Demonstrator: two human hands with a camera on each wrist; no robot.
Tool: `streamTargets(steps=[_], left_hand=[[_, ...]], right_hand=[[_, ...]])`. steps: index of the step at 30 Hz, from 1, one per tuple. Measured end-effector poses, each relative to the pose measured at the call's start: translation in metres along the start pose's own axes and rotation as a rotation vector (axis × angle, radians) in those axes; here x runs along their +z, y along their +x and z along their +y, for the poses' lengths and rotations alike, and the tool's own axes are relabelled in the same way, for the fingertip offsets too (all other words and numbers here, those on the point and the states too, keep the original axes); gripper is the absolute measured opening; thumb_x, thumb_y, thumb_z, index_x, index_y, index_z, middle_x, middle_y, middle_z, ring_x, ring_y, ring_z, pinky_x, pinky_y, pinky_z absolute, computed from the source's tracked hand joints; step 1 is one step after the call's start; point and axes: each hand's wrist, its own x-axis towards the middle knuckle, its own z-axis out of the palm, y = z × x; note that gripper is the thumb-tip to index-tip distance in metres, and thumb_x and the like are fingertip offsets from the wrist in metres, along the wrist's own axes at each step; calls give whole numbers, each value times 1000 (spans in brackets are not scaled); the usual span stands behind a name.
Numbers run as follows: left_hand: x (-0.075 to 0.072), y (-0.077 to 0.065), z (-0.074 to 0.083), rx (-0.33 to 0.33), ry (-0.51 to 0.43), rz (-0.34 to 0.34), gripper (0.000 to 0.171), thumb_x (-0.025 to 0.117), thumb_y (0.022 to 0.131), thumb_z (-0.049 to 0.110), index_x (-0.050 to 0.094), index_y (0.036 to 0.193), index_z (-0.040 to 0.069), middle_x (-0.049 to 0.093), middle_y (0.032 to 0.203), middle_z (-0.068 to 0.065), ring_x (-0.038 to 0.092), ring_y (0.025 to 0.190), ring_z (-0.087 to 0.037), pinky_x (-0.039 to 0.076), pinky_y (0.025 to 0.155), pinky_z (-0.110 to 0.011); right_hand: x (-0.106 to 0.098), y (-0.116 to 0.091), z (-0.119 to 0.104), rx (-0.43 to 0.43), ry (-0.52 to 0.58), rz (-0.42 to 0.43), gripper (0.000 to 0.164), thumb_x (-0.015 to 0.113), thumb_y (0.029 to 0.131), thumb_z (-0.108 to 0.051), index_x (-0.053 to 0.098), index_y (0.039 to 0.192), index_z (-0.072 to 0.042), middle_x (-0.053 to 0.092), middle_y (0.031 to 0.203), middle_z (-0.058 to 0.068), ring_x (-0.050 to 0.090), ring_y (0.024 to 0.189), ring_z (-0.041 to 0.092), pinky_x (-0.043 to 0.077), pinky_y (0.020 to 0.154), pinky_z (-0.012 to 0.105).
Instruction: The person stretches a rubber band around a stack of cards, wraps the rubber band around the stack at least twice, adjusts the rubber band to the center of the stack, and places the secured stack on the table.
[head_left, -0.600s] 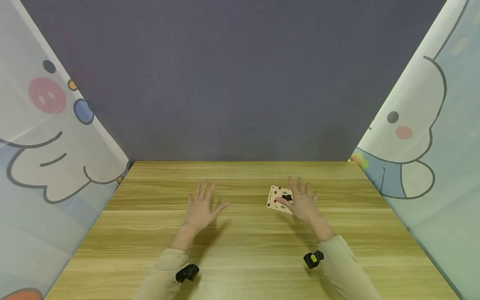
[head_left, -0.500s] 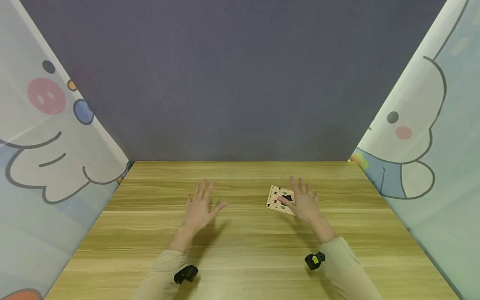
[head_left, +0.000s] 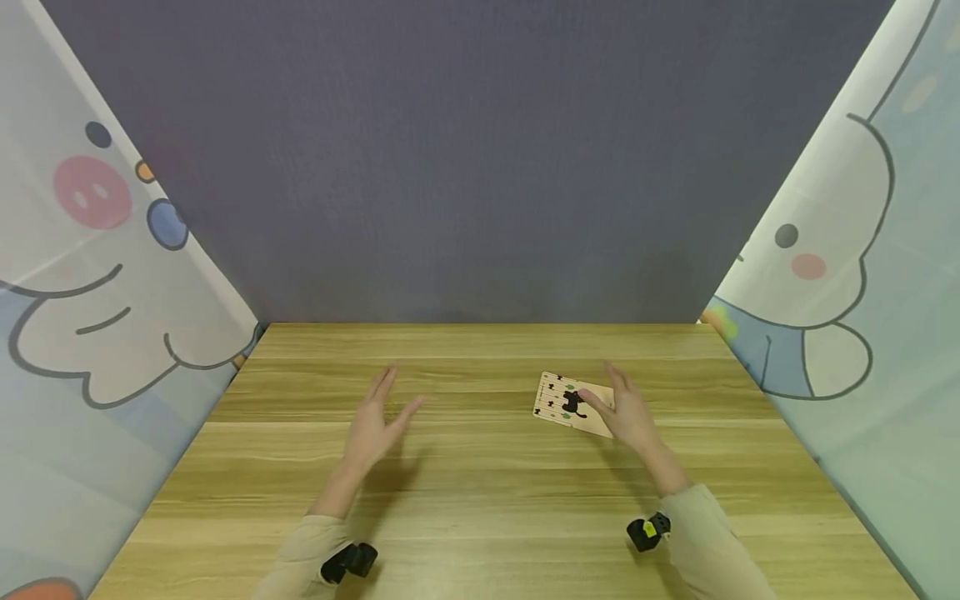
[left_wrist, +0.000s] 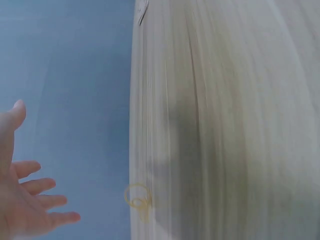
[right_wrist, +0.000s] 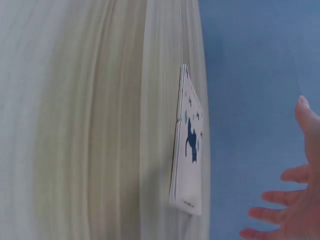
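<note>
A flat cream card-like item (head_left: 555,402) with a black cat print lies on the table, right of centre. Its edge shows thin layers and a small notch in the right wrist view (right_wrist: 187,165). My right hand (head_left: 632,417) hovers above its right end, fingers extended and thumb spread, covering that corner in the head view. On the left, my left hand (head_left: 369,429) is held above the table, holding nothing, with thumb and fingers apart. Beyond it lies a small, thin yellow looped thing (left_wrist: 141,204), too faint to identify; the hand partly hides it in the head view.
The wood-grain table (head_left: 480,500) ends at a dark grey upright panel (head_left: 480,167) at the back. Cartoon-printed sheets stand along the left (head_left: 112,333) and right (head_left: 847,250) sides. Black wrist cameras sit at both cuffs.
Both hands have moved apart and slightly towards me, the left one leftward, the right one rightward. More of the cat print shows now, and the yellow loop has come partly into view.
</note>
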Motion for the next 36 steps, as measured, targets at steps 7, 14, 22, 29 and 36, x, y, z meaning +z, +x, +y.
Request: streamTargets(steps=[7, 14, 22, 29, 36], left_hand=[[-10, -5, -14, -98, -189, 42, 66, 56, 87, 37, 33, 133, -4, 32, 137, -22, 29, 123, -39, 27, 98, -52], [-17, -10, -26, -202, -330, 21, 64, 56, 87, 31, 32, 132, -8, 33, 134, -25, 35, 117, -44, 39, 89, -52], [-12, -10, -48, -229, -427, 66, 56, 60, 85, 16, 35, 129, -9, 44, 120, -31, 51, 101, -40, 51, 74, -37], [-13, -3, -47, -416, -460, 39, 54, 61, 84, 15, 38, 127, -10, 46, 119, -30, 52, 101, -40, 51, 75, -34], [-4, 6, -57, -543, -500, 115, 48, 63, 82, 5, 43, 122, -12, 51, 110, -28, 60, 79, -17, 53, 62, -26]], right_hand=[[-3, -2, 13, 62, 163, -35, 75, 48, 90, -41, 19, 135, 10, 26, 133, 35, 41, 106, 50, 36, 88, 57], [-4, -2, 26, 144, 261, -73, 75, 52, 88, -39, 19, 135, 10, 28, 130, 35, 38, 110, 50, 38, 87, 55], [-5, -3, 36, 304, 402, -178, 85, 62, 82, -35, 15, 136, 10, 28, 129, 35, 37, 112, 48, 45, 83, 47], [-3, -2, 40, 415, 525, -216, 84, 67, 80, -24, 14, 136, 10, 27, 130, 35, 35, 114, 46, 44, 85, 46], [2, 2, 42, 453, 559, -216, 84, 68, 79, -18, 13, 135, 12, 27, 131, 35, 34, 116, 45, 43, 86, 47]])
